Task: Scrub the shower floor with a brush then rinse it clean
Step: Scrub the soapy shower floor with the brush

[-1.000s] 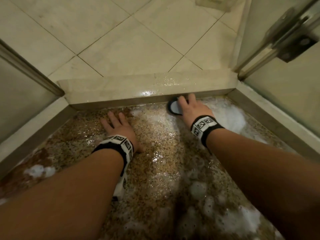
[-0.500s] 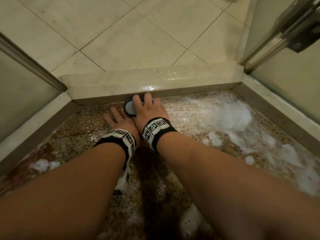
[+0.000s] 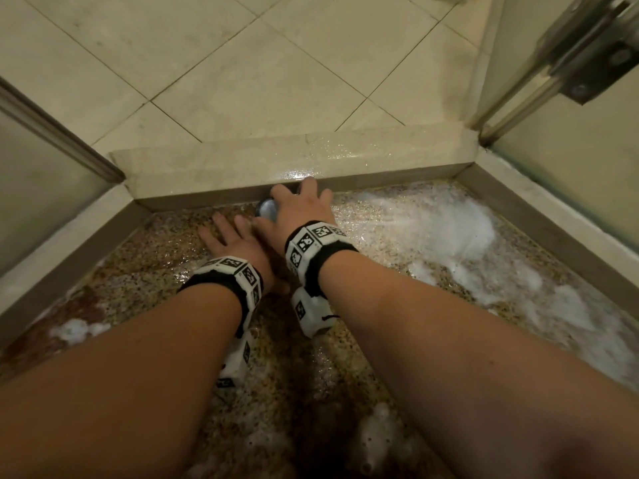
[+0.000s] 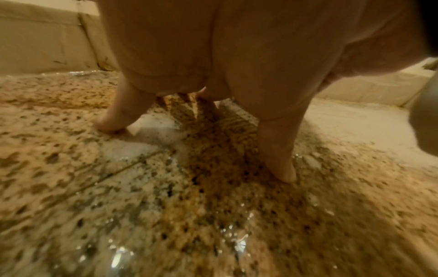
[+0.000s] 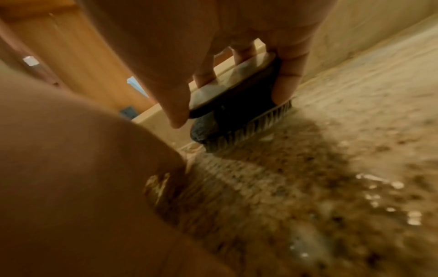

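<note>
nearest the camera, two forearms reach out over the wet speckled floor (image 3: 166, 257), each wrist wrapped in a marker band (image 3: 313, 242). patches of foam (image 3: 446, 229) lie to the right and a smaller clump (image 3: 74, 330) sits at the left edge, so the soap is already down and the scrubbing stage looks under way, with rinsing not yet begun.

further out, the left hand (image 3: 235, 243) lies flat on the floor, fingers (image 4: 111, 120) spread and straight, holding nothing; it seems to be there as a prop, taking the person's weight while they lean forward. just beside it, nearly touching, the right hand (image 3: 301, 210) is clamped on the brush (image 5: 234, 105), thumb on one side of the dark round body and fingers curled over the top and far side. that grip from above likely lets the arm press the bristles (image 5: 249, 129) hard into the stone, and they do meet the floor in the right wrist view.

beyond the brush, right against it, runs the low curb (image 3: 242, 167), its top wet. working here probably aims at grime in the corner joint. past the curb lie dry tiles (image 3: 249, 77), with a glass door (image 3: 570, 150) at right.
</note>
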### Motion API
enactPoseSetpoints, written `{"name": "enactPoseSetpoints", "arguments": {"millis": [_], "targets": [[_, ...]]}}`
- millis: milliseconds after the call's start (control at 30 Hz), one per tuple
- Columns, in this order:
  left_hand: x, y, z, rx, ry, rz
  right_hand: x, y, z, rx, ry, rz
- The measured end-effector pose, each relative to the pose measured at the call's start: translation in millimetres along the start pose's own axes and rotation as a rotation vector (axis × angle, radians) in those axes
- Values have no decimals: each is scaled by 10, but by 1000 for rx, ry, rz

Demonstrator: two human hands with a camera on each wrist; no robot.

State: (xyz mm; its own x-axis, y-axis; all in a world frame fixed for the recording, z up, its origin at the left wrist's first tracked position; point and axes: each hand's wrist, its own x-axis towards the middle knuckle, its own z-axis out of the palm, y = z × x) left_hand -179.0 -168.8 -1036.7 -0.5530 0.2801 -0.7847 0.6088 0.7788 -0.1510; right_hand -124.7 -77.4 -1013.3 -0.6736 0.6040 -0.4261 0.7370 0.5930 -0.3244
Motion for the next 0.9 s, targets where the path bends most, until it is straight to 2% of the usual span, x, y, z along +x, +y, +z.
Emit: {"name": "enactPoseSetpoints", "arguments": {"millis": [67,167,400,533,633,700,900], "targets": [[4,-14,14,-94,-9,-33,30,161,-60,32,-12,39],[-84,-14,-20,-67,5,-24,28,496,-214,72,0,102],[-98,-30,-25,-38,6,-5,-52,1247,-464,64,165,256],[-78,-5,-24,-52,9,-21,-53,1038,-371,76,203,284],[-70,10,-23,-46,19,-41,-47,650,-172,-9,137,91],[-85,19,-22,-38,22,-45,-40,516,-95,-42,125,23],[-98,-15,-9,-50,18,-28,-43,929,-359,-11,118,158]]}}
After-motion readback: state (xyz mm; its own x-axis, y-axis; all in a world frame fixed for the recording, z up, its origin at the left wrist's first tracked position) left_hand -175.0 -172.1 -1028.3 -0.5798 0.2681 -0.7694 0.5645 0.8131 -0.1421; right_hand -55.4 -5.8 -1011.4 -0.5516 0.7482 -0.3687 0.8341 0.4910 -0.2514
